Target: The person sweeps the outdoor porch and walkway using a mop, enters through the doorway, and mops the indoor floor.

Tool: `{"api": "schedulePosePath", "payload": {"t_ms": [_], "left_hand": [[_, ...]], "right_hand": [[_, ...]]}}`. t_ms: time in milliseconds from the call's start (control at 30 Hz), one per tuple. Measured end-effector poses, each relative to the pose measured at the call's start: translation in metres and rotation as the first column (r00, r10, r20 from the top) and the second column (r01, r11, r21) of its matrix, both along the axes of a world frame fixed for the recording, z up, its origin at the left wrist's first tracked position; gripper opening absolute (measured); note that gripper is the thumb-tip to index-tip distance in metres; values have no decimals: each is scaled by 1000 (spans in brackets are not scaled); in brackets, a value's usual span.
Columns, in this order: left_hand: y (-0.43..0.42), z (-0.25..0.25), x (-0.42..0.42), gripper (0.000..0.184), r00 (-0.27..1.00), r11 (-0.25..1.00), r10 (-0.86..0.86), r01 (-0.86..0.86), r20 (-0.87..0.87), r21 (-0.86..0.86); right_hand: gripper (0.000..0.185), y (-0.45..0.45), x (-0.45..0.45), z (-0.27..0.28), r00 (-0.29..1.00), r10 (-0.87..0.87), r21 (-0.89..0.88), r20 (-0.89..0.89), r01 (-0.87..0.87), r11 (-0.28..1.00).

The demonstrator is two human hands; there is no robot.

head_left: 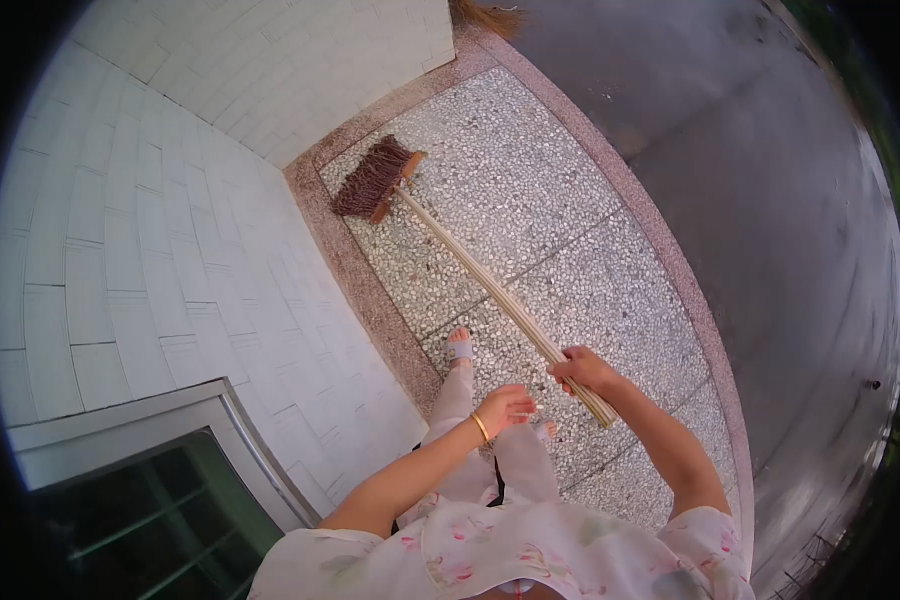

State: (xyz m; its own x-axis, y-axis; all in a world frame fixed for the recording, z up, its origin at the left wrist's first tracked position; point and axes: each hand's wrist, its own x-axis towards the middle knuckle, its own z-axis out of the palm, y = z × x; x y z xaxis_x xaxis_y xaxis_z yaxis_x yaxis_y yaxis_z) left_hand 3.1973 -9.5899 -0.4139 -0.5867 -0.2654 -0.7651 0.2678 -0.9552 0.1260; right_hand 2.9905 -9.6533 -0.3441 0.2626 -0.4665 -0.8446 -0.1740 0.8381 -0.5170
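A long pale mop handle [490, 285] runs diagonally across the speckled floor, up to a mop head [375, 180] of dark reddish-brown strands on an orange-brown bar. That head lies near the wall corner at the upper left. My right hand [585, 370] is wrapped round the handle close to its near end. To the left of the handle, my left hand [505, 408] hangs over my legs, fingers apart and holding nothing, with a gold bracelet [481, 428] at the wrist.
White tiled walls [150, 240] stand at the left and top. A framed window [160, 510] is at the lower left. Bristles [492, 18] show at the top edge. A pinkish border [685, 265] separates the pebbled floor from wet grey ground [770, 200]. My sandalled foot [459, 347] is beside the wall.
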Motion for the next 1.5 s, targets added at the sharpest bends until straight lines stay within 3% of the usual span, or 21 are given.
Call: {"api": "schedulePosePath", "payload": {"t_ms": [100, 167, 267, 300, 333, 367, 400, 500, 567, 600, 667, 800, 867, 1033, 1100, 1167, 1333, 1367, 1400, 1433, 1500], "left_hand": [[31, -18, -39, 31, 998, 990, 65, -62, -19, 124], [59, -12, -79, 27, 999, 993, 31, -34, 23, 113], [138, -44, -156, 30, 996, 965, 24, -45, 83, 259], [179, -58, -181, 26, 993, 957, 45, -73, 107, 280], [222, -56, -205, 22, 964, 956, -26, -54, 266, 288], [260, -49, -223, 19, 902, 953, -99, -35, 420, 299], [288, -38, -234, 18, 906, 941, -143, 0, 398, 339], [325, -11, -252, 19, 893, 892, -276, 99, 357, 442], [334, -9, -258, 20, 871, 847, -364, 163, 329, 506], [333, -11, -262, 21, 870, 844, -367, 163, 329, 510], [321, -11, -270, 20, 882, 833, -353, 146, 311, 534], [281, -8, -295, 17, 917, 869, -287, 127, 279, 478], [253, -22, -302, 15, 951, 905, -171, 49, 256, 423], [144, -69, -291, 14, 947, 935, -105, -9, 304, 353], [88, -91, -275, 14, 948, 917, -47, -84, 315, 390], [13, -96, -254, 15, 931, 965, -81, -16, 355, 263], [-192, -144, -186, 17, 887, 986, 83, -138, 455, 89], [-236, -140, -175, 17, 825, 998, 46, -65, 563, 13], [-275, -144, -164, 16, 783, 982, 175, -179, 597, -54], [-312, -142, -154, 15, 763, 984, 175, -160, 622, -80], [-368, -130, -140, 16, 727, 981, 192, -127, 659, -145]], "right_hand": [[17, 130, -57, 37, 992, -124, 114, -9, 124, 986], [19, 223, -89, 63, 974, -225, 132, -1, 223, 966], [29, 349, -120, 119, 988, -143, 166, -60, 151, 975], [25, 390, -122, 139, 944, -326, 221, -49, 328, 918], [32, 430, -126, 152, 914, -405, 198, -33, 403, 894], [36, 450, -131, 180, 952, -270, 172, -146, 293, 940], [39, 469, -135, 209, 958, -134, 165, -255, 180, 970], [47, 509, -133, 254, 933, -275, 246, -231, 329, 912], [50, 522, -125, 267, 796, -376, 227, -475, 523, 821], [51, 540, -127, 258, 786, -328, 73, -525, 425, 902], [48, 511, -141, 262, 757, -369, 100, -539, 492, 865], [48, 474, -180, 255, 772, -292, 121, -564, 427, 896], [44, 437, -191, 245, 754, -311, 128, -578, 460, 878], [43, 344, -200, 197, 771, -275, 145, -574, 426, 893], [48, 300, -192, 172, 763, -332, 25, -554, 414, 910], [45, 241, -177, 146, 778, -367, -31, -510, 410, 912], [40, 66, -129, 65, 857, -360, -204, -369, 304, 931], [40, 32, -116, 43, 871, -366, -240, -327, 299, 924], [41, -10, -105, 32, 883, -365, -265, -296, 291, 919], [41, -47, -91, 13, 879, -379, -307, -291, 290, 907], [36, -123, -74, -9, 873, -486, -118, -43, 478, 870]]}}
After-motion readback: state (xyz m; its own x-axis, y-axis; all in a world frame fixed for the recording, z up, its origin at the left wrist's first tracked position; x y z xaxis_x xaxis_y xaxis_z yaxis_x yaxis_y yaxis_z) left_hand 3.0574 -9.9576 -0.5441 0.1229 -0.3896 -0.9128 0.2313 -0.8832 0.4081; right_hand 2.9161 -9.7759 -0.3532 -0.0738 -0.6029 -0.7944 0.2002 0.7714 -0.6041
